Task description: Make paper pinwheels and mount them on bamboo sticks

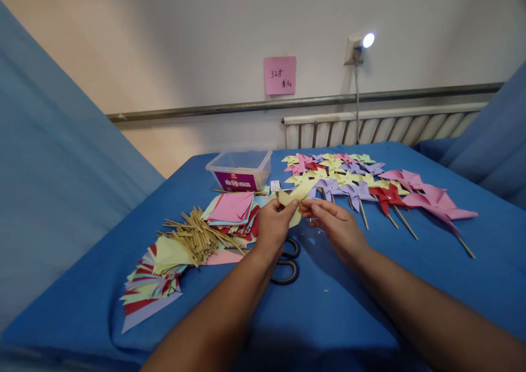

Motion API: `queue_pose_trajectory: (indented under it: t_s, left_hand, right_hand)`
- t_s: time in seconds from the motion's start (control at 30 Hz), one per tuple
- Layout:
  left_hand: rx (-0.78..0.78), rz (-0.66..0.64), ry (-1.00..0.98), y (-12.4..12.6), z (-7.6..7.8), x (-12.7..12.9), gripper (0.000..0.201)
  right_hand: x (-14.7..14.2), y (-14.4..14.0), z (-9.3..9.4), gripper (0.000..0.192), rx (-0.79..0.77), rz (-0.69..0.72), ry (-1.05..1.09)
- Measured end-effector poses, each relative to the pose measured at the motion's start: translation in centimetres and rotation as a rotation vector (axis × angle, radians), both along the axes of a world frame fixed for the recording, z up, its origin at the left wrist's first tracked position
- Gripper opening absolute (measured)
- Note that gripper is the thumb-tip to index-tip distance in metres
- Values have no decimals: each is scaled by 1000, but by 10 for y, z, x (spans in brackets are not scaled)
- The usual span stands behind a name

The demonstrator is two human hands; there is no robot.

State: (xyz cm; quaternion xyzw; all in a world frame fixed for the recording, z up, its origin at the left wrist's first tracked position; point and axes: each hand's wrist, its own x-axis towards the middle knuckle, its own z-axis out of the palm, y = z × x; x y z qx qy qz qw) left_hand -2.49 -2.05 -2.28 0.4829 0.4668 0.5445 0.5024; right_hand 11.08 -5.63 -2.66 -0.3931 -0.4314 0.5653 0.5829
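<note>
A yellow paper pinwheel (302, 192), partly folded, is pinched in my left hand (274, 221), with the thumb pressed across its front. From the right side, my right hand (335, 224) has its fingers closed at the pinwheel's edge; whether a small part is also between those fingertips is hidden. Below my left wrist lie scissors (292, 273) with black handles, their blades partly covered. To the left are a stack of coloured paper squares (230, 207), a heap of short wooden sticks (197, 235) and a fanned pile of cut paper (150, 281).
Several finished pinwheels (357, 191) on sticks cover the table's back right. Behind the paper stack stands a clear plastic box (242, 169) with a purple label. Blue cloth (370, 317) covers the table. A radiator (386, 126) and a pipe (230, 108) run along the wall.
</note>
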Motion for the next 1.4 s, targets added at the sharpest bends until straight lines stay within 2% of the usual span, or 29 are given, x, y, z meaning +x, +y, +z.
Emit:
queue_pose_trajectory:
  t_s: [0.07,0.17,0.3,0.4,0.5,0.6,0.73,0.83,0.9,1.0,1.23,1.4]
  left_hand:
    - [-64,-30,-89,1,-2,1,34]
    - [-77,-36,-98,1,-2,2,31]
    - [-56,8,-58,0,1,1,26]
    - [-38,54,-116,1,8,-3,30]
    - [-6,110,-264,5,19,-12,38]
    - [14,212,-365,8,34,-24,37]
    - [116,280,-479,11,49,-36,33]
    - [154,341,-502,13,53,-41,33]
    - [155,356,-499,14,52,-42,34]
    - [154,353,-494,15,50,-42,34]
    - [141,352,-486,13,51,-41,33]
    - [169,371,-489,11,56,-42,32]
  right_hand:
    - [-1,2,-1,34,26,-38,-89]
    - [-1,3,0,34,40,-51,-148]
    - [-1,2,0,30,94,-71,-186]
    - [-1,0,-6,23,161,-114,-243]
    - [-8,-5,-16,16,262,-69,-457]
    - [-26,-13,-19,14,403,76,-752]
    - [-67,-22,-7,18,532,201,-1121]
    - [-99,-21,3,24,502,191,-1308]
    - [-115,-18,6,22,513,271,-1314]
    - [-126,-14,5,25,469,284,-1285]
    - [-125,-11,-7,27,522,236,-1215]
    - [-125,-15,-2,31,495,274,-1160]
